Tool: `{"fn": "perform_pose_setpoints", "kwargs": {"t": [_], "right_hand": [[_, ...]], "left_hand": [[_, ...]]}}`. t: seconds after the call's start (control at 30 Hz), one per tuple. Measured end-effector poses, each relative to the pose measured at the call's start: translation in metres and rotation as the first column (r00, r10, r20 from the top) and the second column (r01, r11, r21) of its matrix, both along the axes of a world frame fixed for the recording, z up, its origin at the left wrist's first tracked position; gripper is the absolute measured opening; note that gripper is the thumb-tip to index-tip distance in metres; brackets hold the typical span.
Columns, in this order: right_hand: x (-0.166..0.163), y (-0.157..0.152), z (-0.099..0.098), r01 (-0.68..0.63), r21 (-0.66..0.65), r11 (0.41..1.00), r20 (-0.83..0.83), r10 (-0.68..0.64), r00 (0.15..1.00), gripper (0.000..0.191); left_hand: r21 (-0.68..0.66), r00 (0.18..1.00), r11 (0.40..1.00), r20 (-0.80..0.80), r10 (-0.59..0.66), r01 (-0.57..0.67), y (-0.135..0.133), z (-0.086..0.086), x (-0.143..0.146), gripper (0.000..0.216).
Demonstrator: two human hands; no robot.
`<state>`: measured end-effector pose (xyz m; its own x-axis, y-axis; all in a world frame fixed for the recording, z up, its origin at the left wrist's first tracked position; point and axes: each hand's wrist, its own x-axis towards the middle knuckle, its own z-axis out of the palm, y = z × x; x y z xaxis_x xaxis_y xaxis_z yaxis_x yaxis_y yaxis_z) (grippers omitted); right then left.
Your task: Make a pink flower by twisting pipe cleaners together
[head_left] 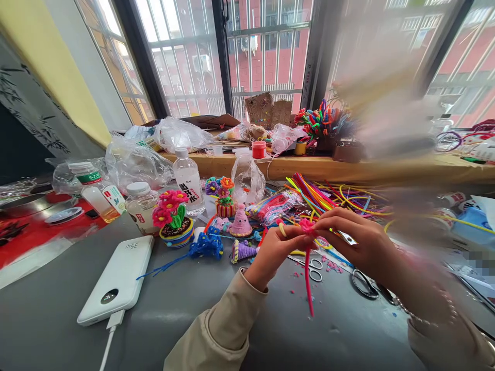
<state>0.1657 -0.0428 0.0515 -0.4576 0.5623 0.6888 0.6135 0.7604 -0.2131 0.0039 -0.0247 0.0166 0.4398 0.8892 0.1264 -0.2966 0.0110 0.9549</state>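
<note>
Both my hands meet over the grey table, pinching a pink pipe cleaner (308,273) whose curled top sits between my fingertips and whose stem hangs down. My left hand (275,251) grips it from the left, fingers closed. My right hand (358,239) pinches the curled pink top from the right, and a small metal piece shows by its knuckles. Two scissors (315,268) (365,285) lie on the table just under my hands.
A white power bank (119,275) with cable lies at left. Pipe-cleaner flower pots (174,216) (224,198), small cones (241,222), a blue pipe-cleaner flower (204,247), water bottles (188,180) and loose coloured pipe cleaners (328,196) crowd the middle. A wooden sill (309,166) holds more clutter.
</note>
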Motion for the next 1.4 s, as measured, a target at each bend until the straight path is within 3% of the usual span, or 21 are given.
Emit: {"fn": "perform_pose_setpoints", "kwargs": {"t": [0.27, 0.57, 0.9, 1.0, 1.13, 1.2, 1.4], "right_hand": [[0.000, 0.000, -0.002, -0.006, 0.033, 0.999, -0.005, 0.006, 1.000, 0.010], [-0.005, -0.002, -0.005, -0.014, 0.240, 0.971, 0.040, 0.004, 0.999, 0.010], [-0.005, -0.007, -0.011, -0.015, 0.427, 0.904, 0.212, -0.084, 0.974, 0.021], [-0.005, -0.004, -0.010, -0.054, 0.404, 0.913, 0.189, -0.025, 0.982, 0.023], [0.000, 0.002, -0.006, -0.028, 0.283, 0.959, -0.012, 0.033, 0.999, 0.026], [0.003, 0.005, -0.003, -0.033, 0.234, 0.972, -0.032, 0.042, 0.999, 0.027], [0.004, 0.003, 0.002, -0.061, 0.186, 0.981, 0.019, 0.058, 0.998, 0.026]], "left_hand": [[0.002, 1.000, 1.000, -0.020, -0.005, 0.005, -0.001, 0.000, 0.000, 0.017], [-0.035, 0.999, 0.999, 0.009, -0.032, 0.032, -0.001, -0.001, 0.000, 0.017], [-0.090, 0.995, 0.992, 0.064, -0.078, 0.083, 0.001, -0.005, -0.002, 0.019], [-0.079, 0.996, 0.996, 0.073, -0.042, 0.048, 0.002, -0.006, -0.001, 0.020], [0.034, 0.989, 0.992, 0.096, 0.115, -0.119, 0.003, -0.006, 0.000, 0.017], [0.080, 0.981, 0.981, 0.105, 0.166, -0.175, 0.004, -0.005, 0.000, 0.018], [0.184, 0.992, 0.975, 0.047, 0.121, -0.128, 0.005, -0.008, -0.001, 0.025]]}}
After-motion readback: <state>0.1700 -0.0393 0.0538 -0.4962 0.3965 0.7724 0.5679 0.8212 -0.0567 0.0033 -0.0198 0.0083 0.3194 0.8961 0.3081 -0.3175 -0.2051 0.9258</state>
